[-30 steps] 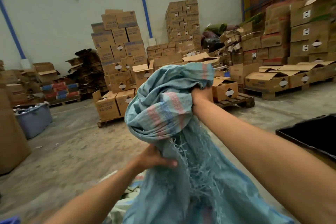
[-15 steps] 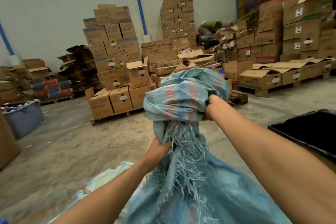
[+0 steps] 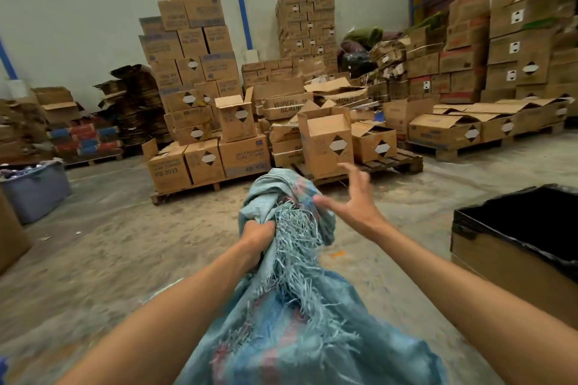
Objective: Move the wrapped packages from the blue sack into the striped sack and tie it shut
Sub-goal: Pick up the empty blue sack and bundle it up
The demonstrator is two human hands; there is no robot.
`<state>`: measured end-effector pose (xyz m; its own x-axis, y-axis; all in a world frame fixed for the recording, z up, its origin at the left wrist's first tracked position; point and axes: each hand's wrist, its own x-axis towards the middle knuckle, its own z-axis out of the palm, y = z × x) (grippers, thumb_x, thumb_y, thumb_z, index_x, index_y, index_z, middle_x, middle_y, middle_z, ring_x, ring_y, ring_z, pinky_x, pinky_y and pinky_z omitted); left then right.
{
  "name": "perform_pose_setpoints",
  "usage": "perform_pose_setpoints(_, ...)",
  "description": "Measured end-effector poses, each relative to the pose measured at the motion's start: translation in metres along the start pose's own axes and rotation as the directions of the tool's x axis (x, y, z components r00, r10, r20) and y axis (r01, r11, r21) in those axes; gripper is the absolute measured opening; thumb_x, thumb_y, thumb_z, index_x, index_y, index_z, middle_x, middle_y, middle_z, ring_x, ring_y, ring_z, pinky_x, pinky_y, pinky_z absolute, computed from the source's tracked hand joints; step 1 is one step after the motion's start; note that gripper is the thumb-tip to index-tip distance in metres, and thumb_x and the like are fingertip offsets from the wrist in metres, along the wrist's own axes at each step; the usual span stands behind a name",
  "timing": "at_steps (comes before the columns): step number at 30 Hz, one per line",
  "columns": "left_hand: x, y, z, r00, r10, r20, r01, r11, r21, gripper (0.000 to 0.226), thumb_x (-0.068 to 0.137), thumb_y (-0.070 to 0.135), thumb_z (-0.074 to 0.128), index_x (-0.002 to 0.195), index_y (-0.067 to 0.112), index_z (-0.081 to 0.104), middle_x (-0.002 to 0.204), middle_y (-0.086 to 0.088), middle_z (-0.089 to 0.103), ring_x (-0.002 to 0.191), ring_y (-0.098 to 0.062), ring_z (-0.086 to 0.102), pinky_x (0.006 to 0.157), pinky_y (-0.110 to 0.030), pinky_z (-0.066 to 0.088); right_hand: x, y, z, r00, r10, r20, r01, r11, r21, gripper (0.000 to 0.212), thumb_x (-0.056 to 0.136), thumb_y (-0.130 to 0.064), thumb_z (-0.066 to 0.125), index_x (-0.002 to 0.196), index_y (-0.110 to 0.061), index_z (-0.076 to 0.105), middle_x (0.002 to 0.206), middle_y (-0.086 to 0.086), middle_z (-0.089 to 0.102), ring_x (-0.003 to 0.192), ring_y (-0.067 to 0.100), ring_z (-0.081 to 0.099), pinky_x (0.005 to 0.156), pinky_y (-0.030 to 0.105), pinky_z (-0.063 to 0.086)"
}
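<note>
Apparently we are nearing the end: the pale blue woven sack with faded pink stripes and a frayed mouth (image 3: 300, 316) is lying bulging on the concrete floor (image 3: 103, 247) before us, its neck bunched and twisted upward. Our left hand (image 3: 259, 231) is clenching that gathered neck in a tight grip, while our right hand (image 3: 353, 200) is hovering just beside the twisted top, fingers spread and holding nothing. No wrapped packages are showing, so we are judging the filling done and the knot unfinished.

Your left hand (image 3: 258, 233) grips the gathered neck of the frayed, pale-blue woven striped sack (image 3: 291, 316); your right hand (image 3: 350, 200) hovers beside it, fingers spread.
</note>
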<state>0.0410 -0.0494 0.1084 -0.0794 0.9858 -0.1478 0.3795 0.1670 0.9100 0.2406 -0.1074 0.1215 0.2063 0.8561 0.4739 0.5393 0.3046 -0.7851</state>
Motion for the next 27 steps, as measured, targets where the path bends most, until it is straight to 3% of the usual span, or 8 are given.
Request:
perform_pose_setpoints(5,-0.001,0.009,0.002,0.999,0.031,-0.027,-0.034,0.992,-0.125,0.028,0.091,0.023,0.062,0.109,0.005,0.052,0.099,-0.011,0.062,0.09,-0.03,0.063,0.077,-0.036,0.052,-0.05,0.004,0.04,0.77,-0.011,0.638,0.116,0.986,-0.122,0.144,0.056,-0.068,0.081,0.149,-0.039,-0.026,0.162,-0.008,-0.016,0.15,0.018,0.004,0.121,0.045,0.015)
perform_pose_setpoints(8,-0.007,0.018,-0.002,0.991,-0.053,0.12,0.08,0.969,-0.234,0.028,0.085,0.02,0.065,0.105,0.002,0.056,0.088,-0.013,0.069,0.076,-0.028,0.068,0.07,-0.038,0.059,-0.071,0.018,0.07,0.889,0.055,0.454,0.083,0.957,-0.278,0.145,0.056,-0.06,0.085,0.151,-0.031,-0.02,0.163,0.001,0.014,0.144,0.026,0.031,0.114,0.049,0.033)
perform_pose_setpoints(11,-0.013,0.021,-0.013,0.949,-0.101,0.3,0.16,0.971,-0.179,0.013,0.086,0.022,0.062,0.08,0.011,0.058,0.062,-0.006,0.065,0.051,-0.02,0.061,0.053,-0.023,0.049,-0.067,0.032,0.08,0.989,0.016,0.145,0.033,0.943,-0.332,0.118,0.072,-0.04,0.081,0.148,-0.026,-0.007,0.115,0.004,0.062,0.096,0.031,0.065,0.077,0.04,0.052)
perform_pose_setpoints(13,-0.014,0.022,-0.02,0.934,-0.111,0.34,0.158,0.98,-0.116,0.021,0.085,0.027,0.063,0.069,0.015,0.057,0.061,-0.003,0.062,0.054,-0.02,0.057,0.059,-0.024,0.043,-0.059,0.038,0.08,1.0,-0.017,0.023,0.025,0.93,-0.366,0.105,0.073,-0.027,0.08,0.143,-0.026,0.002,0.092,0.002,0.065,0.079,0.031,0.066,0.07,0.041,0.053)
perform_pose_setpoints(19,-0.003,0.028,-0.031,0.923,-0.095,0.373,0.063,0.993,0.096,0.057,0.055,0.054,0.073,0.096,0.016,0.066,0.113,-0.009,0.07,0.109,-0.03,0.062,0.111,-0.048,0.033,-0.045,0.028,0.084,0.888,-0.274,-0.369,0.124,0.916,-0.381,0.085,0.064,-0.007,0.069,0.135,-0.02,0.024,0.128,0.012,0.038,0.113,0.032,0.042,0.091,0.049,0.044)
perform_pose_setpoints(22,-0.025,0.04,-0.034,0.916,-0.119,0.382,0.02,0.967,0.253,0.057,0.08,0.059,0.059,0.115,0.014,0.064,0.113,-0.01,0.072,0.106,-0.031,0.067,0.105,-0.049,0.045,-0.034,0.022,0.08,0.941,-0.182,-0.285,0.051,0.909,-0.414,0.1,0.059,-0.028,0.088,0.139,-0.028,0.028,0.148,0.015,0.021,0.135,0.035,0.025,0.11,0.056,0.029)
perform_pose_setpoints(25,-0.036,0.043,-0.034,0.887,-0.15,0.436,-0.015,0.936,0.351,0.053,0.091,0.053,0.052,0.118,0.009,0.062,0.108,-0.012,0.074,0.102,-0.031,0.069,0.096,-0.046,0.053,-0.027,0.024,0.082,0.992,-0.073,-0.104,0.016,0.883,-0.469,0.057,0.072,-0.02,0.083,0.122,-0.031,0.057,0.162,0.0,-0.003,0.148,0.033,-0.001,0.117,0.064,0.003)
perform_pose_setpoints(27,-0.038,0.044,-0.036,0.86,-0.16,0.484,-0.07,0.903,0.423,0.049,0.092,0.048,0.054,0.118,0.008,0.063,0.107,-0.011,0.074,0.103,-0.029,0.07,0.095,-0.045,0.054,-0.03,0.026,0.08,0.996,-0.088,-0.028,0.065,0.883,-0.464,0.032,0.076,-0.024,0.079,0.106,-0.028,0.069,0.157,0.0,0.034,0.146,0.032,0.018,0.117,0.063,0.001)
